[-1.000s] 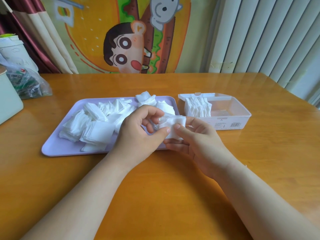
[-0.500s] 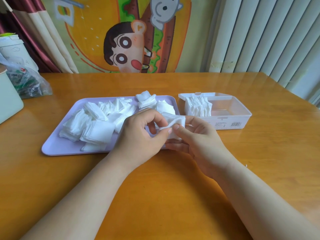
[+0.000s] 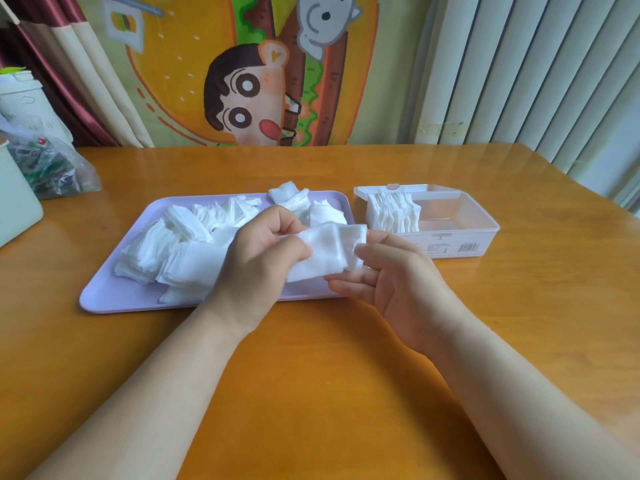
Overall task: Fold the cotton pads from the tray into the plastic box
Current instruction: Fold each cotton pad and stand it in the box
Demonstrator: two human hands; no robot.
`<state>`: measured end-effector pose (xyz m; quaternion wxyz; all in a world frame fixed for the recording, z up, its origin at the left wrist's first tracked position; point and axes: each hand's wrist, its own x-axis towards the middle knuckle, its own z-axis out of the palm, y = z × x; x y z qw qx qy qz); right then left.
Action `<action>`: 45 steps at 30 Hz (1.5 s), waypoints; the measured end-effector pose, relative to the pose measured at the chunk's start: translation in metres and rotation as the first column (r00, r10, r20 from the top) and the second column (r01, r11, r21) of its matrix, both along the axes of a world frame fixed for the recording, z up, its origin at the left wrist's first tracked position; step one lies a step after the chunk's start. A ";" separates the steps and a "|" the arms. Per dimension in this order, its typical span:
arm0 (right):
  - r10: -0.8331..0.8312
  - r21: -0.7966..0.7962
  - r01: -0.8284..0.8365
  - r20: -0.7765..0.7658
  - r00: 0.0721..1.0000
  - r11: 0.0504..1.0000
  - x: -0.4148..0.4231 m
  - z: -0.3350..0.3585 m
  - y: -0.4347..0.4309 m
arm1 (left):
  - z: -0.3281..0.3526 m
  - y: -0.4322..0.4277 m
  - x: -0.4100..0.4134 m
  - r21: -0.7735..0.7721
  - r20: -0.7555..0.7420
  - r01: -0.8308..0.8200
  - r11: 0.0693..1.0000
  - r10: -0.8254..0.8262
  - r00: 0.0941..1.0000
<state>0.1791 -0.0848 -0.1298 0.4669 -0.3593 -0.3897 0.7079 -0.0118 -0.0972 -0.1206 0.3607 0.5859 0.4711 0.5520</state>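
A single cotton pad [image 3: 329, 252] is held in the air between both hands, above the near right corner of the lilac tray [image 3: 104, 299]. The left hand [image 3: 259, 261] has its fingers curled and pinches the pad's left side between thumb and fingertips. The right hand [image 3: 398, 282] grips the pad's right edge, thumb on top and fingers underneath. The pad is spread roughly flat, with a soft crease running through its middle.

The tray lies on the wooden table [image 3: 311, 393], left of centre and well back from the near edge. A heap of loose pads [image 3: 180, 247] fills its left half and spreads along its far edge. Just beside the tray's right end stands the clear plastic box [image 3: 460, 244], its lid open at the back. A row of folded pads [image 3: 393, 216] stands upright against the box's left wall; the right part of the box shows only its bare floor.

At the table's far left corner sits a crumpled plastic bag [image 3: 52, 168]. Behind the table hang a cartoon curtain [image 3: 242, 81] and pale vertical blinds [image 3: 519, 64]
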 end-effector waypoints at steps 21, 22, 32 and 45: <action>-0.067 0.157 0.045 0.138 0.988 0.987 -0.002 -0.007 -0.002 | -0.006 0.002 0.000 -0.069 0.042 0.020 0.997 -0.017 0.999; -0.066 0.160 0.044 0.133 0.989 0.986 -0.002 -0.008 -0.002 | -0.006 0.002 0.001 -0.068 0.043 0.019 0.998 -0.016 0.999; -0.012 0.177 -0.010 0.124 0.992 0.984 0.000 -0.010 -0.001 | -0.016 0.007 -0.001 -0.043 -0.091 -0.048 0.998 0.044 0.995; -0.082 0.336 -0.035 0.328 0.941 0.941 0.002 -0.007 -0.002 | -0.008 0.004 -0.008 -0.252 0.039 0.107 0.962 -0.101 0.994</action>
